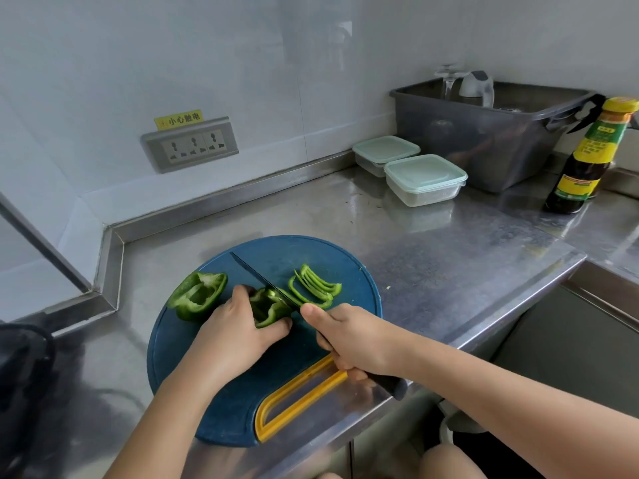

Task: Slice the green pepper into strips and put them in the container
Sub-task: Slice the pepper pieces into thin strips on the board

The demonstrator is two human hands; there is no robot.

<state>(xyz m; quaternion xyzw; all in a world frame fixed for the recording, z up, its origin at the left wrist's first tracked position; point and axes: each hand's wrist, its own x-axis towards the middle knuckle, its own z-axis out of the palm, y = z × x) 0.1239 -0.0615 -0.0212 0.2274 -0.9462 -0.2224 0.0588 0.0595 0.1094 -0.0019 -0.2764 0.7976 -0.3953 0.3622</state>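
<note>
i see the blue cutting board [214, 402] sitting near the front edge of the steel counter [449, 264], with its yellow handle end closest to that edge. behind the board the counter runs open to the raised lip at the wall. to the right there is a broad bare stretch before the counter's right edge drops off. to the left it narrows into a corner.

i have the left hand [238, 337] curled over one pepper half [268, 311], pinning it to the board. the right hand [352, 340] is wrapped round the handle of the knife [262, 280], thumb on top, with the blade angled down into that half. the butt of the handle pokes past the counter's front edge. the second pepper half [198, 295] lies at the board's left rim, hollow side showing, just beside the left hand. the cut strips [314, 288] lie clustered on the board right of the blade, overlapping too much for a sure count.

i count two lidded containers at the back right, well apart from the board: a far container [385, 150] and a near container [423, 174], just beside each other. i cannot tell their contents. behind them one grey tub [484, 140] holds an upturned glass [447, 79] and a white-and-grey item i cannot identify. one dark sauce bottle [584, 160] stands to the right of the tub. one triple socket [190, 143] sits on the wall.
</note>
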